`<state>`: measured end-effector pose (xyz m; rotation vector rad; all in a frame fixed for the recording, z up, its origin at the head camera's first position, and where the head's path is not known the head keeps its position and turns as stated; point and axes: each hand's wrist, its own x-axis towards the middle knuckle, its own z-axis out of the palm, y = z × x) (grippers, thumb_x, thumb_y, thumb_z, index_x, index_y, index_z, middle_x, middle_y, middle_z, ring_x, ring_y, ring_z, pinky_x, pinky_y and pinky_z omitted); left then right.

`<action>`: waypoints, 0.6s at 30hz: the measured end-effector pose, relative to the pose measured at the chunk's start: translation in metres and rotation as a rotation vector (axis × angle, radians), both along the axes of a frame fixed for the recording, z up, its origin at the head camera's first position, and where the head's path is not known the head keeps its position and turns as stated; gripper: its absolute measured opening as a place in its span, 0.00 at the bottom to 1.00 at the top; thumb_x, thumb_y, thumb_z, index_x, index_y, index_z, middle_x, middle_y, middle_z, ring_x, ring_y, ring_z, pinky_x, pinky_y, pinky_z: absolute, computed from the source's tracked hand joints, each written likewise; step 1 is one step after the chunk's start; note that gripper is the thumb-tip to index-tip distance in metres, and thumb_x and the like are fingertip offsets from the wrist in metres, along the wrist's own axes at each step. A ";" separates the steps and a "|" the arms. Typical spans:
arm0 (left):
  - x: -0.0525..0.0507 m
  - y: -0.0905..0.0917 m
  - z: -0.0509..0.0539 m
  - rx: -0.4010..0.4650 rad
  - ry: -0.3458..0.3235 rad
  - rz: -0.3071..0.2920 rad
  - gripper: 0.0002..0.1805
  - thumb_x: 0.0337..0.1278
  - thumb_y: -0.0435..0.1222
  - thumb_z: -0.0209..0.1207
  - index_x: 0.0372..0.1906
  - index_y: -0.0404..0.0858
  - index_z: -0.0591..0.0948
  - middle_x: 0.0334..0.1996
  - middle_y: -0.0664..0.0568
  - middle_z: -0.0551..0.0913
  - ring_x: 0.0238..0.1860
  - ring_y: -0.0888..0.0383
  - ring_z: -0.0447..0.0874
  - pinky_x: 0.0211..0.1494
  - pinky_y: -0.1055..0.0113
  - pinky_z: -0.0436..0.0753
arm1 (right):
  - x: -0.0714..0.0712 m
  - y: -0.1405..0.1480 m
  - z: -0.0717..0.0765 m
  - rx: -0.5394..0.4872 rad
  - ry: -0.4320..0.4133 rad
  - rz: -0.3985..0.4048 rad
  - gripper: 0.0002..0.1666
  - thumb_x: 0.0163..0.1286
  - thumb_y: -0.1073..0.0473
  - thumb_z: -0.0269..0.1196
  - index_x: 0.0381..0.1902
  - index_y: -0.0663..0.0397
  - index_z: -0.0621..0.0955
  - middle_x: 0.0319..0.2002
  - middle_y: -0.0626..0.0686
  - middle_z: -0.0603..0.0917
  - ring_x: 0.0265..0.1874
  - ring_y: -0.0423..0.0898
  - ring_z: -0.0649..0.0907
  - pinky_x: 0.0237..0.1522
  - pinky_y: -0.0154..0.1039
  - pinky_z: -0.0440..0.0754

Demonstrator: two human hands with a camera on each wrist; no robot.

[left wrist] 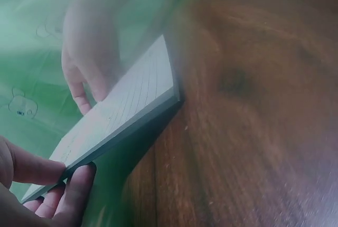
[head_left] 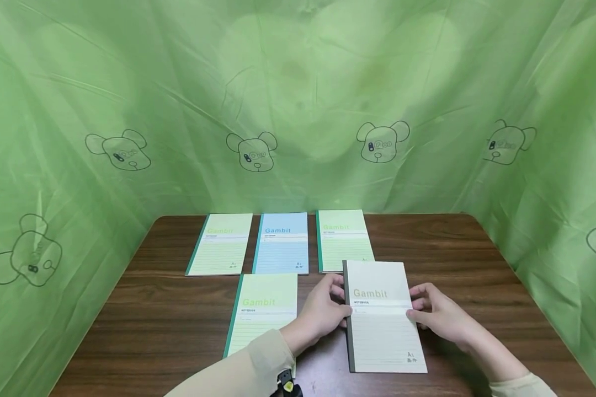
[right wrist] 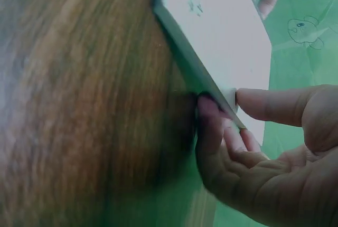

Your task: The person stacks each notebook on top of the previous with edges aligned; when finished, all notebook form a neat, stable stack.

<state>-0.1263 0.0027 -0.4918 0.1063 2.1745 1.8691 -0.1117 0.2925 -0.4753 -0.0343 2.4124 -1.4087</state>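
A white notebook [head_left: 382, 336] with a dark grey spine is held between both hands, raised off the table in the wrist views. My left hand [head_left: 323, 309] pinches its spine edge, thumb on the cover and fingers beneath. On the opposite edge my right hand [head_left: 442, 314] grips it the same way, as the right wrist view shows with the thumb pressed on the cover [right wrist: 216, 37]. The notebook's top edge overlaps a green notebook [head_left: 342, 242] behind it in the head view. Left of my left hand lies another green notebook [head_left: 265, 314], partly hidden by the sleeve.
At the back of the brown wooden table [head_left: 154, 309] lie a third green notebook [head_left: 221, 245] and a blue notebook [head_left: 281, 245], side by side. A green curtain [head_left: 298, 82] printed with bear heads surrounds the table on the back and sides.
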 end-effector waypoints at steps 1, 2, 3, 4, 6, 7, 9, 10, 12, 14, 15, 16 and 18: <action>-0.001 -0.001 0.000 -0.001 0.000 0.001 0.29 0.56 0.16 0.68 0.61 0.38 0.79 0.39 0.50 0.83 0.20 0.57 0.80 0.28 0.55 0.90 | 0.000 0.000 -0.001 -0.017 -0.003 0.003 0.33 0.77 0.66 0.68 0.70 0.73 0.65 0.49 0.63 0.85 0.43 0.52 0.86 0.39 0.43 0.87; -0.001 -0.001 0.001 -0.001 -0.002 0.003 0.29 0.56 0.16 0.68 0.61 0.37 0.78 0.39 0.49 0.83 0.20 0.57 0.81 0.28 0.55 0.90 | -0.001 -0.001 -0.003 -0.036 -0.005 0.004 0.33 0.77 0.68 0.67 0.70 0.74 0.64 0.49 0.63 0.84 0.42 0.53 0.86 0.39 0.44 0.88; -0.002 -0.002 0.001 -0.003 -0.004 0.004 0.29 0.56 0.17 0.69 0.61 0.37 0.78 0.39 0.49 0.83 0.21 0.57 0.81 0.28 0.55 0.90 | -0.001 -0.001 -0.004 -0.052 -0.005 0.005 0.33 0.76 0.69 0.67 0.70 0.74 0.63 0.48 0.63 0.84 0.41 0.53 0.87 0.39 0.44 0.88; -0.002 -0.002 0.001 -0.005 -0.008 0.005 0.29 0.56 0.17 0.69 0.62 0.37 0.78 0.39 0.49 0.83 0.21 0.57 0.82 0.28 0.55 0.90 | -0.002 -0.002 -0.004 -0.064 -0.005 0.005 0.33 0.77 0.69 0.66 0.70 0.74 0.63 0.48 0.63 0.84 0.41 0.54 0.87 0.39 0.45 0.89; -0.004 -0.004 0.002 -0.004 -0.015 0.006 0.28 0.56 0.18 0.69 0.61 0.36 0.78 0.39 0.49 0.83 0.23 0.56 0.83 0.29 0.56 0.90 | -0.002 -0.004 -0.004 -0.078 0.000 0.003 0.33 0.77 0.70 0.66 0.71 0.75 0.63 0.48 0.64 0.84 0.41 0.54 0.87 0.38 0.45 0.89; -0.005 -0.004 0.002 -0.002 -0.018 0.008 0.28 0.56 0.18 0.69 0.61 0.35 0.79 0.39 0.49 0.83 0.24 0.56 0.84 0.29 0.56 0.90 | -0.002 -0.004 -0.003 -0.080 0.005 0.003 0.33 0.77 0.70 0.66 0.71 0.75 0.63 0.48 0.64 0.84 0.41 0.54 0.87 0.39 0.45 0.90; -0.007 -0.006 0.003 0.006 -0.026 0.015 0.26 0.56 0.19 0.70 0.60 0.34 0.79 0.39 0.48 0.84 0.26 0.55 0.85 0.30 0.56 0.91 | -0.003 -0.005 -0.003 -0.083 0.014 0.001 0.33 0.77 0.70 0.66 0.72 0.75 0.63 0.49 0.63 0.84 0.41 0.54 0.87 0.39 0.45 0.90; -0.008 -0.007 0.003 0.011 -0.030 0.020 0.26 0.56 0.19 0.70 0.60 0.33 0.79 0.38 0.48 0.84 0.27 0.54 0.85 0.31 0.55 0.91 | -0.004 -0.006 -0.002 -0.086 0.018 -0.002 0.33 0.77 0.70 0.66 0.72 0.75 0.64 0.49 0.63 0.84 0.41 0.54 0.87 0.39 0.45 0.90; -0.010 -0.008 0.005 0.025 -0.035 0.025 0.25 0.56 0.20 0.70 0.59 0.32 0.79 0.39 0.47 0.84 0.29 0.54 0.86 0.33 0.55 0.92 | -0.005 -0.007 -0.001 -0.087 0.026 -0.006 0.33 0.77 0.70 0.66 0.72 0.75 0.64 0.49 0.63 0.85 0.41 0.53 0.87 0.39 0.45 0.90; -0.013 -0.009 0.007 0.044 -0.047 0.031 0.25 0.57 0.20 0.70 0.59 0.31 0.79 0.39 0.46 0.85 0.30 0.54 0.86 0.34 0.54 0.92 | -0.006 -0.008 0.001 -0.081 0.032 -0.011 0.33 0.77 0.70 0.66 0.72 0.75 0.65 0.49 0.63 0.85 0.41 0.53 0.87 0.40 0.44 0.90; -0.015 -0.010 0.007 0.053 -0.052 0.033 0.25 0.57 0.21 0.70 0.60 0.31 0.79 0.40 0.46 0.85 0.31 0.54 0.86 0.35 0.54 0.92 | -0.007 -0.009 0.002 -0.075 0.035 -0.013 0.33 0.78 0.69 0.66 0.72 0.75 0.65 0.49 0.63 0.85 0.41 0.53 0.88 0.40 0.44 0.90; -0.017 -0.010 0.008 0.064 -0.056 0.036 0.25 0.58 0.21 0.70 0.60 0.30 0.79 0.41 0.45 0.85 0.31 0.54 0.87 0.36 0.54 0.92 | -0.008 -0.010 0.004 -0.068 0.040 -0.013 0.33 0.78 0.69 0.66 0.73 0.74 0.65 0.49 0.63 0.85 0.41 0.53 0.88 0.40 0.44 0.90; -0.021 -0.011 0.011 0.084 -0.063 0.047 0.25 0.59 0.21 0.70 0.61 0.30 0.79 0.42 0.45 0.85 0.33 0.55 0.87 0.37 0.54 0.92 | -0.011 -0.012 0.008 -0.059 0.052 -0.016 0.33 0.78 0.69 0.66 0.73 0.75 0.65 0.49 0.63 0.86 0.42 0.52 0.88 0.41 0.43 0.90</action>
